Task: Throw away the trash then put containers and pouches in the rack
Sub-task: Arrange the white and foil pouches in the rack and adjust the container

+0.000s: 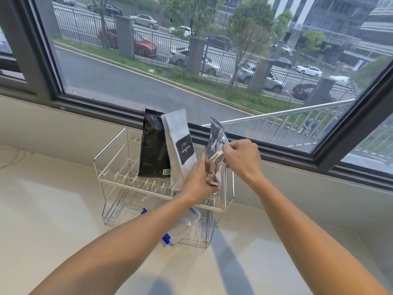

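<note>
A two-tier wire rack (119, 167) stands on the counter under the window. A black pouch (153, 150) and a white pouch (180, 145) stand upright in its upper tier. Both hands hold a clear pouch with brown contents (214, 145) upright at the right end of that tier. My left hand (200, 179) grips its lower part, and my right hand (240, 156) pinches its middle edge. A clear container with blue clips (182, 226) lies on the lower tier, partly hidden by my left forearm.
The pale counter (53, 220) spreads left, right and in front of the rack. A low wall and a dark window frame (106, 109) rise just behind it. A thin cable (10, 154) lies at the far left.
</note>
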